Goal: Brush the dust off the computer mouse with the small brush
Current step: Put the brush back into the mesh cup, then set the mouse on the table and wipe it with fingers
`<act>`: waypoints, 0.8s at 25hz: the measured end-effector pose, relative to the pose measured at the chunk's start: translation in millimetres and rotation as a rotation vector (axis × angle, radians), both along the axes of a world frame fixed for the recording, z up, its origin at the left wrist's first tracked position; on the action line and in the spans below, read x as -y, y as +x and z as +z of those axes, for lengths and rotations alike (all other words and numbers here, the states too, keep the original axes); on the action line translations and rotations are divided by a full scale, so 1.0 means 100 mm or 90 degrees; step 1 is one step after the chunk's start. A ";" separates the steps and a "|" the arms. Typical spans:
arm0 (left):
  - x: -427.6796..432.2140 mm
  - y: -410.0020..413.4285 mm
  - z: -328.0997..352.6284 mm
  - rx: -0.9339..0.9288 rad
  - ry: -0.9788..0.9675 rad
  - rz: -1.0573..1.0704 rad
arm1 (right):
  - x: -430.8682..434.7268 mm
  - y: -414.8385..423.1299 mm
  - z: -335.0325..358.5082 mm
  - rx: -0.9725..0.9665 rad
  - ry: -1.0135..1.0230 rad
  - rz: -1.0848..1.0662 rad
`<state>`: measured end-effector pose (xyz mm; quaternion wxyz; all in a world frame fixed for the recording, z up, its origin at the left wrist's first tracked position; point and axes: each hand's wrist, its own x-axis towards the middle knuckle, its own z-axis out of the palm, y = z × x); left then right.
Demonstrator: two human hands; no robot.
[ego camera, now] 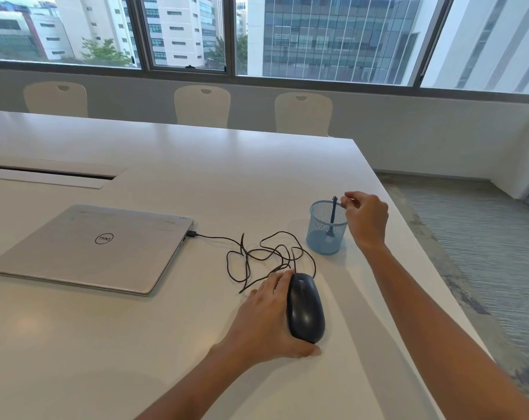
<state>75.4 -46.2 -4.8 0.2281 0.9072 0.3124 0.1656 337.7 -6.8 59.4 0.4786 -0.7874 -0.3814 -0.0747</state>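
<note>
A black wired computer mouse (305,307) lies on the white table (166,344). My left hand (263,322) grips its left side, thumb under its near end. A small dark blue brush (333,216) stands upright in a light blue mesh cup (326,234) further back. My right hand (366,219) hovers at the cup's right rim, fingertips pinched together just right of the brush's top, apart from it and holding nothing.
The mouse's black cable (263,256) lies in tangled loops between mouse and a shut silver laptop (87,247) at the left. The table's right edge runs close to the cup, with carpet beyond. White chairs (202,104) stand along the far side.
</note>
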 end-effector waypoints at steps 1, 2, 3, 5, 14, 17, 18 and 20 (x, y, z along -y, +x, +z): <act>0.00 0.00 -0.01 0.001 0.001 0.001 | 0.01 0.00 -0.01 0.005 0.007 -0.002; -0.01 0.00 -0.01 0.001 0.002 0.001 | 0.03 0.00 -0.01 0.013 0.020 -0.002; -0.01 0.00 -0.02 0.002 0.002 0.000 | 0.05 0.00 -0.02 0.020 0.037 0.000; -0.02 0.01 -0.02 0.007 -0.001 -0.001 | 0.14 -0.04 0.00 0.026 0.082 0.009; -0.01 0.03 0.00 0.031 -0.011 -0.013 | 0.73 -0.46 0.01 -0.051 0.018 0.105; 0.00 0.03 0.00 0.038 -0.013 -0.014 | 0.92 -0.66 -0.10 -0.097 -0.073 0.171; 0.01 0.02 0.00 0.041 -0.014 -0.015 | 0.98 -0.72 -0.15 -0.112 -0.095 0.182; 0.03 0.02 0.01 0.043 -0.018 -0.021 | 1.11 -0.82 -0.25 -0.142 -0.120 0.189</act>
